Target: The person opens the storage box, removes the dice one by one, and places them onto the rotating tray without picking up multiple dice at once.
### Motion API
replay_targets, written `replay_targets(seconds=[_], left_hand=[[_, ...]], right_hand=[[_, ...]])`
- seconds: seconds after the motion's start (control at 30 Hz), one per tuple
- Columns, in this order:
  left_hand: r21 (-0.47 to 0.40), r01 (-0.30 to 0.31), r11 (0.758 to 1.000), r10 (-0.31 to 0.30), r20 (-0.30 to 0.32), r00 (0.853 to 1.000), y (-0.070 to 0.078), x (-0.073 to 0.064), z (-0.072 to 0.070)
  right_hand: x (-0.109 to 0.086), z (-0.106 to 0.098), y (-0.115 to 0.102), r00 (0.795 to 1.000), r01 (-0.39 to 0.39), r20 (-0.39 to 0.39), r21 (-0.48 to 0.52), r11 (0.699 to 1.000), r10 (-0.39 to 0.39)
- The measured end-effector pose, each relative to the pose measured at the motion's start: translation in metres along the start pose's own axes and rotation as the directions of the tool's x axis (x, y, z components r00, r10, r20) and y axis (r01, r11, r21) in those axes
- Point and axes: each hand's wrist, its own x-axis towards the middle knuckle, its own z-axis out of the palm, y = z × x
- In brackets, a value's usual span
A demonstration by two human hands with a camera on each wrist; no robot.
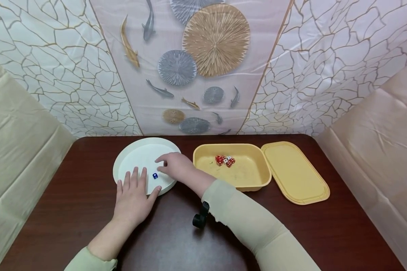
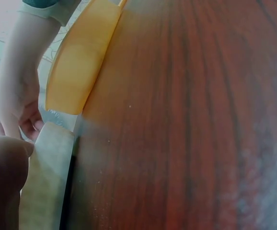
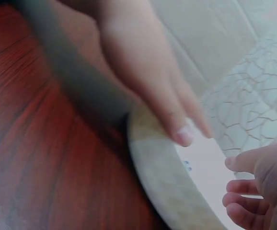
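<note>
Pale cloth of the left sleeve (image 1: 89, 260) fills the bottom left of the head view, and above it the left hand (image 1: 131, 201) reaches up with its fingers spread, the fingertips over the near left part of a round white tray (image 1: 130, 157) and the thumb at its near rim. One blue die (image 1: 155, 175) lies on the tray floor, left of the frame's middle, between the hands. Just right of it, the right hand (image 1: 179, 165) comes over the tray's right rim, thumb and forefinger apart and bent toward the die; its other fingers curl loosely in the right wrist view. Its sleeve (image 1: 254, 222) runs to the lower right. Beyond that arm stands a yellow box (image 1: 249, 173), right of centre, with red and white dice (image 1: 230, 162) clustered inside. Farthest right, a yellow lid (image 1: 295, 173) lies flat beside the box on the dark brown table (image 1: 190, 244).
</note>
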Motion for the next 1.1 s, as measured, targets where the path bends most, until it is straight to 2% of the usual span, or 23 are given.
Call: replay_targets(seconds=[0.27, 0.53, 0.8, 0.97, 1.1], left_hand=[[-0.008, 0.013, 1.000, -0.013, 0.017, 1.000, 0.000, -0.001, 0.001], [-0.020, 0.017, 1.000, -0.017, 0.031, 0.999, 0.000, 0.000, 0.001], [-0.029, 0.012, 1.000, -0.011, 0.030, 1.000, 0.001, -0.002, -0.001], [-0.027, 0.006, 1.000, -0.005, 0.031, 0.999, 0.002, -0.003, -0.002], [-0.025, 0.003, 1.000, -0.003, 0.025, 1.000, 0.003, -0.002, -0.002]], right_hand=[[-0.011, -0.026, 0.020, 0.997, -0.003, -0.076, 0.142, 0.990, 0.014], [-0.036, -0.048, 0.065, 0.985, -0.046, -0.150, 0.260, 0.964, 0.087], [-0.067, -0.065, 0.120, 0.968, -0.095, -0.207, 0.227, 0.969, 0.143], [-0.086, -0.070, 0.154, 0.961, -0.123, -0.212, 0.253, 0.959, 0.179], [-0.099, -0.071, 0.173, 0.948, -0.135, -0.256, 0.210, 0.968, 0.188]])
